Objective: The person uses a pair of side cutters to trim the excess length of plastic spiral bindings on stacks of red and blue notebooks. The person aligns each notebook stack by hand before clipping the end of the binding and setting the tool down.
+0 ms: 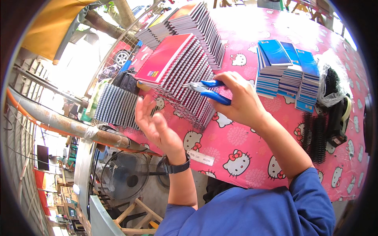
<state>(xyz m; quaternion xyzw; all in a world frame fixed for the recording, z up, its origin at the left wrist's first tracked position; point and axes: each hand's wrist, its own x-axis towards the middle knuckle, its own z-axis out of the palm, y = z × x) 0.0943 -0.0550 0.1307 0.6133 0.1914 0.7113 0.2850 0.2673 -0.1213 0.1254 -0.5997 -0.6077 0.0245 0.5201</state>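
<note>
In my right hand point(241, 100) is a pair of side cutters point(214, 95) with blue handles, the handles spread apart. Its metal jaws point left, in front of the wire-bound side of a tall stack of red-covered spiral notebooks point(164, 58). Whether the jaws touch the wire cannot be told. My left hand point(162, 131) is raised with its fingers apart, palm turned toward the stack, holding nothing. A dark wristwatch point(177, 166) is on my left wrist.
More notebook stacks point(193, 19) stand behind the red ones. Blue notebooks point(275, 55), a clear plastic bag point(334, 84), black binding coils point(314, 137) and a tape dispenser point(339, 124) lie right on the pink tablecloth point(256, 143). A metal pipe point(65, 124) and fan point(125, 175) are left.
</note>
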